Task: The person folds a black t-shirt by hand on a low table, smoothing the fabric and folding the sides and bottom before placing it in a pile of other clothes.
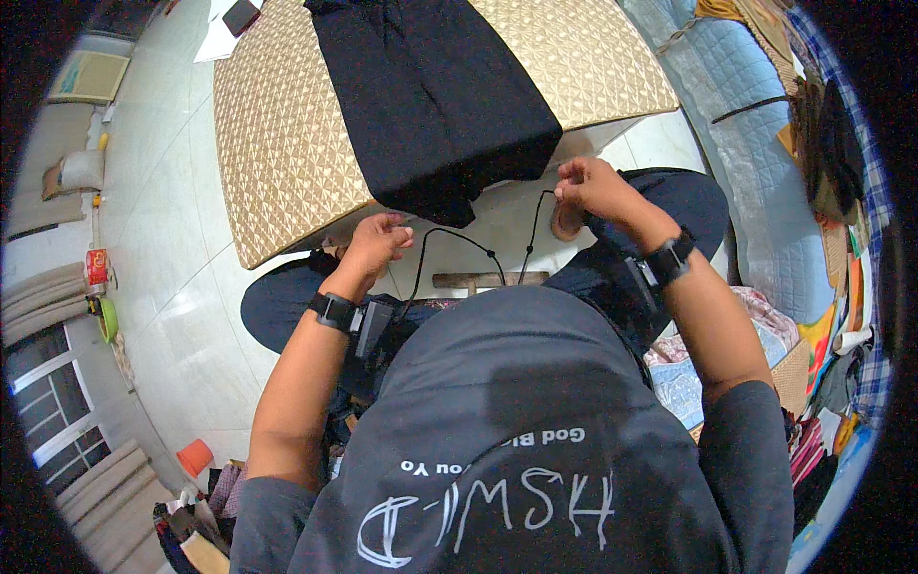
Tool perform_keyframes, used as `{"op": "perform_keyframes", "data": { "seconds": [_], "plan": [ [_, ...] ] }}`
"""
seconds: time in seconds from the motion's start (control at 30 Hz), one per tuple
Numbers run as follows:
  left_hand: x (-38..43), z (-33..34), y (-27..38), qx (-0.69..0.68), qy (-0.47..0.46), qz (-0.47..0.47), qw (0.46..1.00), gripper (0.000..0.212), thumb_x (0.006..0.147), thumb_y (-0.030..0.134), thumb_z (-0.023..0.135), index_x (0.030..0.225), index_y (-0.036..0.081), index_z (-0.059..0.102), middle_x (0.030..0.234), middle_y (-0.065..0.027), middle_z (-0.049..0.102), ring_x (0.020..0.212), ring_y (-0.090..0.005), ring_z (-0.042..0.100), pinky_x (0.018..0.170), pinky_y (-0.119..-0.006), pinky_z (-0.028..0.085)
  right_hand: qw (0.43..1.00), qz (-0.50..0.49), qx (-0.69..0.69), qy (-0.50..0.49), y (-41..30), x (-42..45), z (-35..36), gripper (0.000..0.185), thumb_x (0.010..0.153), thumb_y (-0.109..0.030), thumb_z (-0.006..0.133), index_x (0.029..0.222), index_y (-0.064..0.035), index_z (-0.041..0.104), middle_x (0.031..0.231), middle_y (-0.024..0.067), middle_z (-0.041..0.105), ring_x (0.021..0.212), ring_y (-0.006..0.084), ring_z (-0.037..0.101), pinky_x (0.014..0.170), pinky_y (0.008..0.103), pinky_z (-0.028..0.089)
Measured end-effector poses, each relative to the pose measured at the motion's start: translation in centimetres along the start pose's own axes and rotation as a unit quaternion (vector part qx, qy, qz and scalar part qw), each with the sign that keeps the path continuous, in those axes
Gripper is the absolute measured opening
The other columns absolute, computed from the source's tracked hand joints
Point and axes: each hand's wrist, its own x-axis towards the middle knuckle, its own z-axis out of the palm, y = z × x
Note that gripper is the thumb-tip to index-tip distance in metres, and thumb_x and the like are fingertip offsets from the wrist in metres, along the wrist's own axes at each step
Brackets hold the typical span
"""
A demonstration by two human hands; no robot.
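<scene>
A black cloth garment (445, 107) lies lengthwise across a low table with a gold patterned cover (287, 143). Its near end hangs over the table's front edge, and the far end runs out of the picture. My left hand (379, 245) hovers by the hanging cloth's left corner, fingers loosely curled and apart, with nothing visible in them. To the right of the cloth is my right hand (594, 188), raised off it, thumb and fingers slightly spread. Both wrists wear black straps with small devices, and thin black cables (459, 231) loop between them and my body.
A dark phone (241, 17) and white paper (214, 41) are at the far left. To the right runs a seat with a blue quilted cover (760, 179), piled with cloth along its back. An orange bucket (195, 458) stands on the tiled floor (165, 237). A wooden bar (495, 280) lies before me.
</scene>
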Motion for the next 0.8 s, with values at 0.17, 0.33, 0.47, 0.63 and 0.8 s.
{"op": "perform_keyframes", "data": {
  "seconds": [0.17, 0.33, 0.47, 0.63, 0.8],
  "plan": [
    [2.4, 0.3, -0.9, 0.034, 0.028, -0.069, 0.997, 0.046, 0.078, 0.017, 0.069, 0.115, -0.001, 0.051, 0.098, -0.0091, 0.060, 0.090, -0.0202, 0.057, 0.076, -0.032, 0.046, 0.976, 0.051, -0.161, 0.135, 0.3, 4.1, 2.1, 0.065, 0.064, -0.022, 0.079, 0.116, 0.0053, 0.051, 0.106, 0.0199, 0.061, 0.100, 0.0287, 0.059, 0.087, 0.0358, 0.045],
    [4.2, 1.8, -1.2, 0.004, -0.015, -0.049, 0.999, 0.051, 0.072, 0.028, 0.076, 0.104, -0.007, 0.057, 0.098, -0.0130, 0.061, 0.076, -0.0172, 0.054, 0.063, -0.031, 0.043, 0.982, 0.083, -0.166, 0.034, 0.1, 5.1, 4.2, 0.064, 0.061, -0.018, 0.080, 0.113, 0.0075, 0.053, 0.107, 0.0180, 0.062, 0.099, 0.0283, 0.058, 0.089, 0.0358, 0.043],
    [3.7, 2.1, -2.2, 0.054, -0.094, 0.004, 0.994, 0.051, 0.070, 0.024, 0.079, 0.108, -0.001, 0.058, 0.100, -0.0122, 0.061, 0.080, -0.0163, 0.057, 0.066, -0.032, 0.047, 0.985, 0.022, 0.146, -0.083, 1.5, 3.4, 5.8, 0.054, 0.064, -0.005, 0.076, 0.112, 0.0064, 0.054, 0.104, 0.0107, 0.063, 0.093, 0.0209, 0.057, 0.087, 0.0324, 0.043],
    [2.4, 2.4, -3.2, -0.140, -0.195, 0.003, 0.971, 0.060, 0.070, 0.009, 0.074, 0.125, 0.004, 0.049, 0.124, -0.0069, 0.054, 0.115, -0.0220, 0.048, 0.102, -0.034, 0.032, 0.949, 0.047, 0.218, -0.223, 1.7, 0.4, 6.1, 0.056, 0.065, -0.002, 0.073, 0.117, 0.0050, 0.052, 0.105, 0.0082, 0.061, 0.093, 0.0211, 0.057, 0.087, 0.0314, 0.043],
    [0.7, 3.1, -3.7, -0.085, -0.230, 0.032, 0.969, 0.063, 0.075, 0.011, 0.071, 0.130, 0.003, 0.043, 0.129, -0.0099, 0.049, 0.120, -0.0221, 0.045, 0.102, -0.037, 0.033, 0.961, 0.038, 0.116, -0.249, 2.0, -2.1, 7.1, 0.077, 0.064, -0.009, 0.077, 0.131, -0.0001, 0.040, 0.126, 0.0126, 0.050, 0.111, 0.0253, 0.050, 0.097, 0.0338, 0.038]
  ]
}}
